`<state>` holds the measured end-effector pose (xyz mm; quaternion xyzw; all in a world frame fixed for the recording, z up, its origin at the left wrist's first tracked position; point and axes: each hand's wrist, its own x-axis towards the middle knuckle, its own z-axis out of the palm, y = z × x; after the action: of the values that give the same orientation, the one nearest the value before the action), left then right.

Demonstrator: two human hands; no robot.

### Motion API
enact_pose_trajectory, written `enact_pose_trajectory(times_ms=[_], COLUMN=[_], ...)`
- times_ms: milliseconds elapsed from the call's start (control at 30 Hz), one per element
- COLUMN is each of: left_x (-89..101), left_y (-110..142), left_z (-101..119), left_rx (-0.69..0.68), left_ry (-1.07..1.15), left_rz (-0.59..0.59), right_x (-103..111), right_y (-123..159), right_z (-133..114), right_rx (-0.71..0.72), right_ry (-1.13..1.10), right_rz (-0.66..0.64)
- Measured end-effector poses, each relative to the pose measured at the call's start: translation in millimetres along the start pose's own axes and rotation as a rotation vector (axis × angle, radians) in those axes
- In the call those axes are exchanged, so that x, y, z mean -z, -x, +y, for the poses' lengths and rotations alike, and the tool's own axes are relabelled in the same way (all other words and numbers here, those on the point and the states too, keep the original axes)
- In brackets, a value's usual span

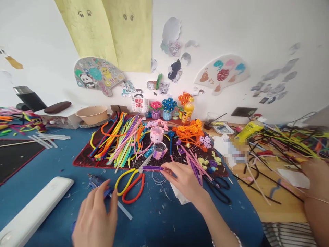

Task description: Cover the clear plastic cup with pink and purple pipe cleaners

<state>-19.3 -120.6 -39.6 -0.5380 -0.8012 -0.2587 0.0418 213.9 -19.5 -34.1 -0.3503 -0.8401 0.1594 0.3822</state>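
My right hand [183,178] is closed, pinching short purple pipe cleaner pieces [153,168] between thumb and fingertips. These pieces lie over the pivot area of scissors with one yellow and one red handle [133,192]. My left hand [96,214] hovers over a blue glue gun [95,181], thumb and fingers apart; it partly hides the gun, and any contact is unclear. A clear glue stick [125,210] juts out from the gun. Beyond the scissors sits a clear ring partly wrapped in pink and purple pipe cleaner [159,151], with a pink pipe cleaner pot [157,134] behind it.
Colourful pipe cleaners [123,140] cover the dark mat. Orange pipe cleaner flowers [190,133] lie to the right, near black scissors [218,188]. An orange drink bottle [187,111] stands behind. A white bar-shaped object [38,209] lies at left. Another person's arm [317,192] is at right.
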Motion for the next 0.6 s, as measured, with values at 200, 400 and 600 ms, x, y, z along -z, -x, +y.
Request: enact_pose_trajectory(times_ms=[200, 400, 600], left_x=[-0.9, -15.7, -2.2], left_y=[21, 6, 17], left_z=[-56, -68, -85], left_rx=[-0.114, -0.122, -0.054], left_ry=[-0.582, -0.485, -0.171], left_rz=[-0.089, -0.090, 0.002], right_x=[-12, -25, -35], right_y=[-9, -16, -21], right_z=[-6, -14, -17], right_rx=[0.010, 0.049, 0.094], right_ry=[0.020, 0.040, 0.077], right_rz=[-0.019, -0.023, -0.019])
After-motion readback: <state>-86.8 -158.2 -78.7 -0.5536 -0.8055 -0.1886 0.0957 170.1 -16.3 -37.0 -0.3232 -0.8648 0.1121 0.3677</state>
